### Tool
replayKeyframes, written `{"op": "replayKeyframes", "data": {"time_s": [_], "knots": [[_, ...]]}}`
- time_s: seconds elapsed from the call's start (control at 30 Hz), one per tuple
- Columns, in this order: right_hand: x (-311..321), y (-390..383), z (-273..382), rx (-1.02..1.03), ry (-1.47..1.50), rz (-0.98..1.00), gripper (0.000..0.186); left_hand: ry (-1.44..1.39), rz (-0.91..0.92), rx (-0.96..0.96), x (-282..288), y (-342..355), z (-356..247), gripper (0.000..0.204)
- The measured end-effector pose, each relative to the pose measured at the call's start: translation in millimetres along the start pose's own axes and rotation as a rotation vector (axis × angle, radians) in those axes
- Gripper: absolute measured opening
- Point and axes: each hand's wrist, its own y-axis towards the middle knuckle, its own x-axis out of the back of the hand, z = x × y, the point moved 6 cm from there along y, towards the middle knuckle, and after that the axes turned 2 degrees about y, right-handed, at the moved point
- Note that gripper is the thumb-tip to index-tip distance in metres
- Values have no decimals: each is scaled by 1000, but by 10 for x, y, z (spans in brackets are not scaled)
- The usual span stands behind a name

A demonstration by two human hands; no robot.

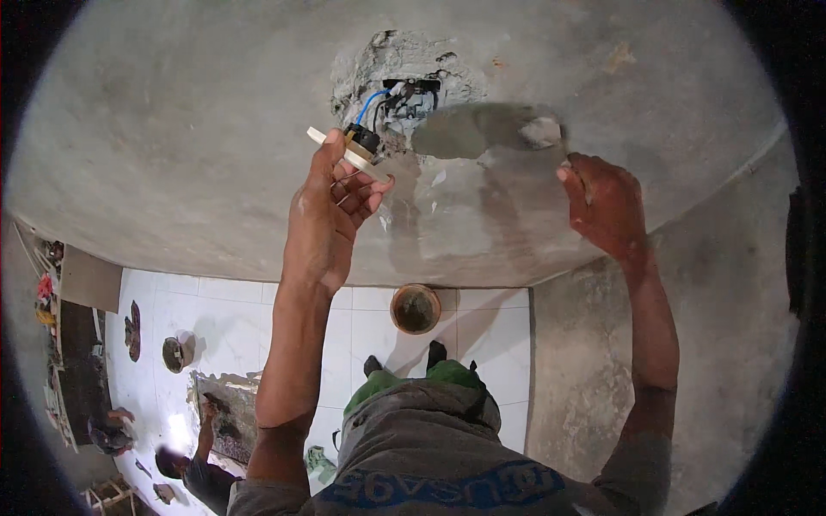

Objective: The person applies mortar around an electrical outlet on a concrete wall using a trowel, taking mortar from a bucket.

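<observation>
My left hand (331,206) pinches a white electrical wall plate (372,165) with a black back, tilted away from the wall. A blue wire (370,105) and a dark wire run from it to a black wall box (413,96) in a rough, chipped hollow. My right hand (605,202) is closed round the handle of a trowel (465,131). Its long grey-green blade points left, just below and right of the box. A pale lump (542,131) shows near the handle end. Whether the blade touches the wall, I cannot tell.
A round clay-coloured bowl (416,310) of grey mix stands on white floor tiles at the wall's foot, ahead of my feet. At lower left are another bucket (177,353), a mortar-smeared board (225,417), two other people (202,473) and a cluttered shelf (53,335).
</observation>
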Motion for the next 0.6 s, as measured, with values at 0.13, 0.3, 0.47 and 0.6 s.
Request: {"op": "replayKeyframes", "data": {"time_s": [0.13, 0.3, 0.47, 0.6], "knots": [[96, 0, -111, 4, 11, 16, 26, 20, -19, -37, -11, -49, -27, 67], [218, -225, -208, -35, 44, -12, 30, 3, -5, -2, -23, -21, 5, 64], [151, -322, -158, -102, 219, -47, 38, 10, 8, 19, -24, -19, 1, 65], [-167, -81, -182, -50, 251, 11, 39, 5, 14, -25, -45, -13, 5, 66]]}}
